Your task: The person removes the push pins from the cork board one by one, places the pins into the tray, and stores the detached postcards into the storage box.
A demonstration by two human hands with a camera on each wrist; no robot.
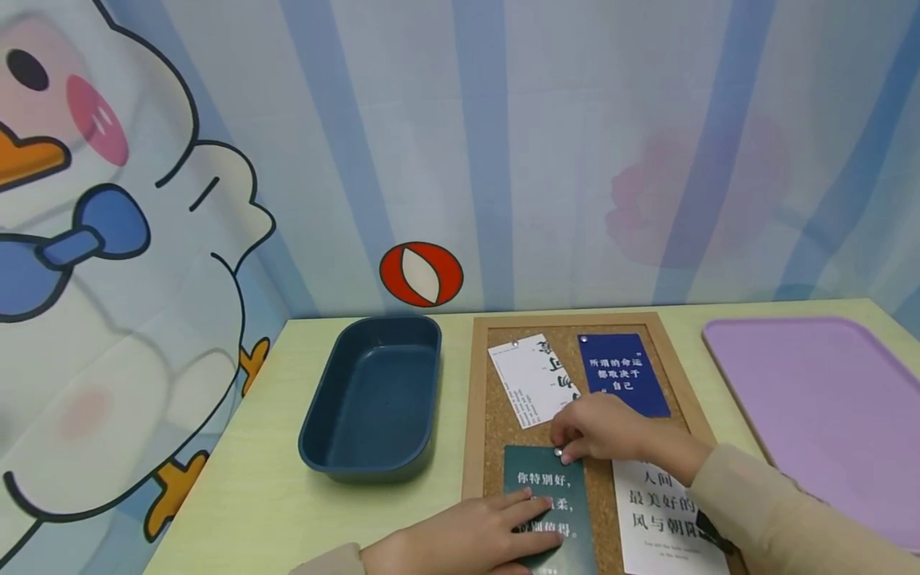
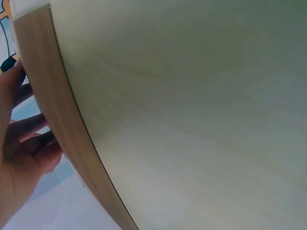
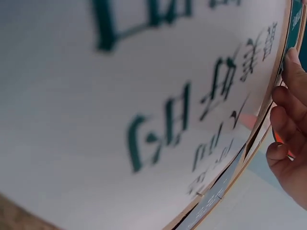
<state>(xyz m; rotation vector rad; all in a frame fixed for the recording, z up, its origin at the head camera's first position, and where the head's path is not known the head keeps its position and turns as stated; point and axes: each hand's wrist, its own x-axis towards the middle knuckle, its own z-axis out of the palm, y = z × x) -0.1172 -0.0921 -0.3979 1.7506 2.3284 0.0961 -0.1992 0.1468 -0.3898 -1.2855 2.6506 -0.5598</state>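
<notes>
A dark green card with white lettering lies on the cork board. My left hand rests on this card with its fingers spread straight across the lettering. At the card's top right corner my right hand pinches a small silver pushpin between thumb and forefinger. Under my right forearm lies a white card with dark lettering, its upper part partly covered; it fills much of the right wrist view. In the left wrist view, my left fingers reach over the board's wooden frame.
Higher on the board are a tilted white card and a navy card, each with a pin at its top. A deep blue bin stands left of the board. A purple tray lies to the right on the pale table.
</notes>
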